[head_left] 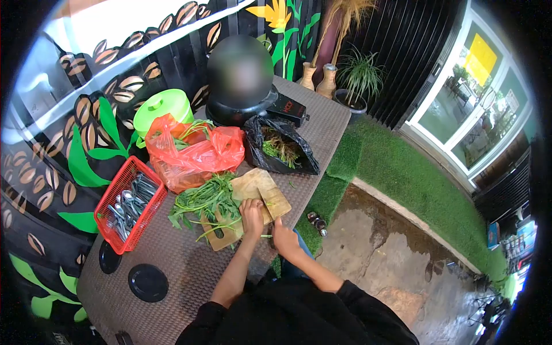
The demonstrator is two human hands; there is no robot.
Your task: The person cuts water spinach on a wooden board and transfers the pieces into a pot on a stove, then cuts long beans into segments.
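Observation:
A wooden cutting board (247, 185) lies near the table's right edge, with a heap of leafy green vegetables (201, 198) spread over its left part. My left hand (252, 217) is closed over the stems of the greens and presses them on the board. In my right hand (286, 238) is a knife (267, 203), its blade pointing away from me across the board, close to my left fingers. Beyond the board stand a red plastic bag (195, 152) with greens in it and a black plastic bag (282, 146) with roots and stems showing.
A red basket (122, 214) of spoons and forks sits at left, near two black round lids or plates (148, 283). A green lidded pot (164, 109) and a black portable stove (287, 109) stand at the back of the woven table (190, 264). Potted plants (359, 77) stand beyond.

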